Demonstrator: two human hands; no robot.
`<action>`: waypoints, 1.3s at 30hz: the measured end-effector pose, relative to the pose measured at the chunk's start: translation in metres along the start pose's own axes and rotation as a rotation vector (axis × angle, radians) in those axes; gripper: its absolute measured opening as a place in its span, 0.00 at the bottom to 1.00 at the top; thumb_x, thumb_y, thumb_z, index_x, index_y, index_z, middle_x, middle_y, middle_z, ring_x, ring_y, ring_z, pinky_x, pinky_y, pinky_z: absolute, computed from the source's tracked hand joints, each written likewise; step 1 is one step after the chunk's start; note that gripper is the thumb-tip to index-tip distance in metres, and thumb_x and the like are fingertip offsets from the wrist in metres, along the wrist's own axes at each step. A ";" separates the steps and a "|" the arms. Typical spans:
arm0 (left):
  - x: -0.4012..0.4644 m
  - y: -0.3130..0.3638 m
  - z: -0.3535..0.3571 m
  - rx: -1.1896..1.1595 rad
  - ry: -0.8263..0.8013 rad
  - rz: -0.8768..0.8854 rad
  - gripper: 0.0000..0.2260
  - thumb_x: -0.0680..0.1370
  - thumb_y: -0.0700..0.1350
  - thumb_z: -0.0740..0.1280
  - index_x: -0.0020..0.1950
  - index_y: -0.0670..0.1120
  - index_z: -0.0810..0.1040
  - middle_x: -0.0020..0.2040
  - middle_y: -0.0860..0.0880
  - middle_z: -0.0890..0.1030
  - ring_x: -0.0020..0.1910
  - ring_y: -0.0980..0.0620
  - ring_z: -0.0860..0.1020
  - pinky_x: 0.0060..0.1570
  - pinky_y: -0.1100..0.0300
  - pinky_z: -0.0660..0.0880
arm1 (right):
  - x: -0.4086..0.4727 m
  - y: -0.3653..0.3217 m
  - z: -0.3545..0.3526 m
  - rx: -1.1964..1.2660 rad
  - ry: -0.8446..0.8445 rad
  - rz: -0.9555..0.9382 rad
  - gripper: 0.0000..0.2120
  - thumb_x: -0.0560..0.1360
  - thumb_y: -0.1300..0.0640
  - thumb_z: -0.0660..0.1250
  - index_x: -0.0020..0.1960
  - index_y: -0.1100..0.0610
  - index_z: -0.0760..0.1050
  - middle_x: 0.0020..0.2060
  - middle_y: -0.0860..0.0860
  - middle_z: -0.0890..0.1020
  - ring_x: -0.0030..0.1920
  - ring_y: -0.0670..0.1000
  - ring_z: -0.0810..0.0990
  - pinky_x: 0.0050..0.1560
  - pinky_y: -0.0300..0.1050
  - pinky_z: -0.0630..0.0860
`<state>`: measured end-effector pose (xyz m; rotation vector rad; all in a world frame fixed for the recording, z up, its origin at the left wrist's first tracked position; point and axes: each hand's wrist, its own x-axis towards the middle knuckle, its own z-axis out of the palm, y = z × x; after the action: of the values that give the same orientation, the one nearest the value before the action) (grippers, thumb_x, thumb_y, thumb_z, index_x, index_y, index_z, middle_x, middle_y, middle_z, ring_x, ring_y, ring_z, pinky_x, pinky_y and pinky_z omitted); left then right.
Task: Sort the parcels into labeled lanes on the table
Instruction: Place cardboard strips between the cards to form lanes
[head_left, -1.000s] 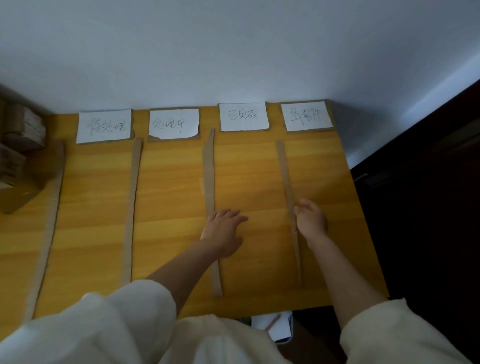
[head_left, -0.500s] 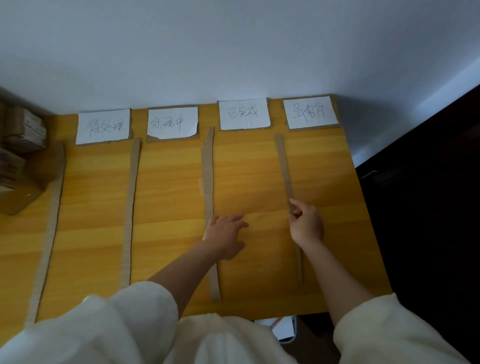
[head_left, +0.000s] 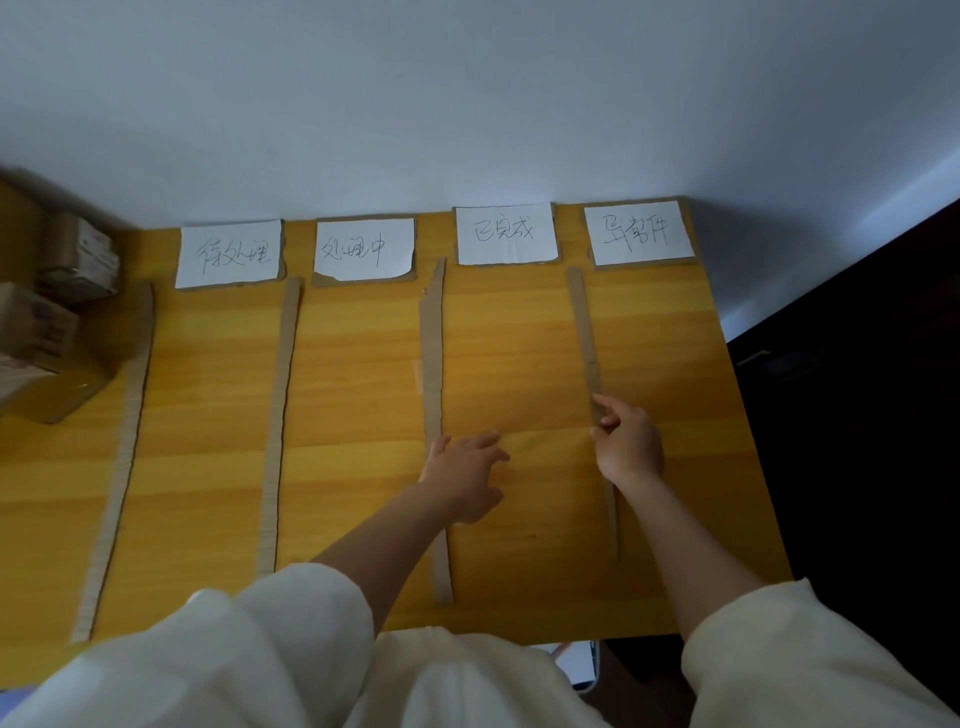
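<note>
Your left hand (head_left: 464, 475) lies flat on the wooden table (head_left: 519, 364) with its fingers (head_left: 480, 441) spread wide and holding nothing, the palm just beside the third cardboard strip (head_left: 431, 364). Your right hand (head_left: 628, 447) sits at the fourth cardboard strip (head_left: 584, 332), thumb and forefinger drawn narrow against the strip's edge; whether they actually pinch it, you cannot tell from this angle. Between your two hands is the third lane. Two more strips, the first cardboard strip (head_left: 127, 441) and the second cardboard strip (head_left: 280, 415), run front to back further left. At the far edge, against the wall, four white paper labels (head_left: 506, 234) with handwritten characters head the lanes, each resting on a scrap of cardboard. The parcels (head_left: 49, 312) are stacked at the table's far left corner, left of the first strip and outside every lane. All four lanes hold no parcel yet. Your pale sleeves (head_left: 291, 623) fill the bottom of the view
</note>
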<state>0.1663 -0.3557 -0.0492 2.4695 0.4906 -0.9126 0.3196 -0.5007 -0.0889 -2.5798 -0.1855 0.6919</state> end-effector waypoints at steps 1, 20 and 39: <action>0.000 0.000 0.000 0.001 -0.003 -0.001 0.24 0.79 0.53 0.63 0.75 0.55 0.63 0.79 0.54 0.52 0.77 0.51 0.55 0.76 0.45 0.46 | 0.000 -0.001 -0.001 0.000 -0.002 0.000 0.21 0.78 0.62 0.66 0.67 0.44 0.73 0.54 0.49 0.77 0.46 0.50 0.75 0.40 0.45 0.75; -0.050 -0.049 -0.007 -0.686 0.355 -0.166 0.12 0.78 0.48 0.65 0.62 0.53 0.77 0.58 0.53 0.81 0.55 0.54 0.79 0.54 0.56 0.77 | -0.074 -0.072 0.025 0.165 -0.383 -0.167 0.07 0.77 0.51 0.68 0.48 0.54 0.79 0.41 0.46 0.80 0.43 0.49 0.78 0.45 0.45 0.75; -0.171 -0.265 -0.004 -1.078 0.807 -0.571 0.13 0.77 0.47 0.67 0.61 0.51 0.76 0.53 0.54 0.79 0.51 0.52 0.78 0.47 0.57 0.76 | -0.205 -0.254 0.176 0.296 -0.586 -0.176 0.13 0.77 0.49 0.68 0.47 0.59 0.78 0.43 0.56 0.84 0.38 0.52 0.81 0.45 0.52 0.78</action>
<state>-0.0795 -0.1620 -0.0089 1.5517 1.5124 0.2753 0.0515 -0.2552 -0.0157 -1.9964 -0.4499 1.2827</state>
